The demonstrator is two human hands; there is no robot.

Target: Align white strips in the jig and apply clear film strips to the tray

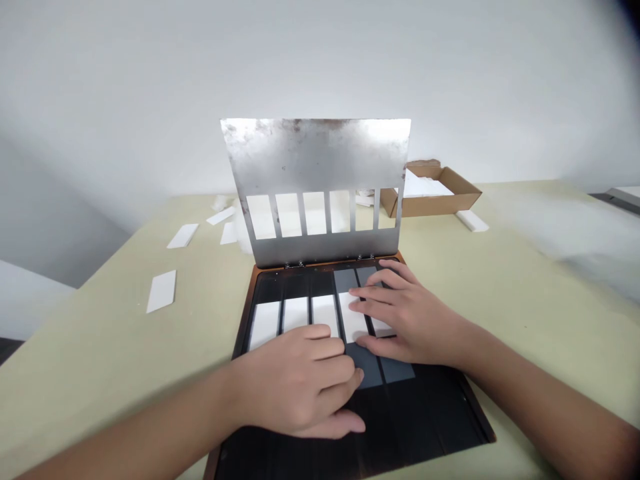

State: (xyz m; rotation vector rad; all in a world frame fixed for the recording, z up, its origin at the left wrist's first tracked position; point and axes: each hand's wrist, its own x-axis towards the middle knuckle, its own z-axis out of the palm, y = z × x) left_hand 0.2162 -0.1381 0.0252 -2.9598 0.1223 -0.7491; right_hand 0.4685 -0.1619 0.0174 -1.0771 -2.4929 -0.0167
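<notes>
A black slotted plate with a brown rim [345, 427] lies in front of me. Its hinged metal frame [320, 157], pierced by a row of rectangular openings, stands upright at the far side. Several white cards [265, 320] lie side by side across the slots. Dark grey strips [367, 367] show under the cards on the right. My right hand [405, 313] spans one white card [350, 313], thumb at its near end and fingertips at its far end. My left hand [305, 383] is closed, fingers curled over the plate; what lies beneath them is hidden.
Loose white cards [161, 291] are scattered on the pale yellow table [100, 360] to the left. Behind the frame at right sits a cardboard box [430, 203] with white pieces inside. Another white piece [473, 221] lies beside it. A pale wall rises behind the table.
</notes>
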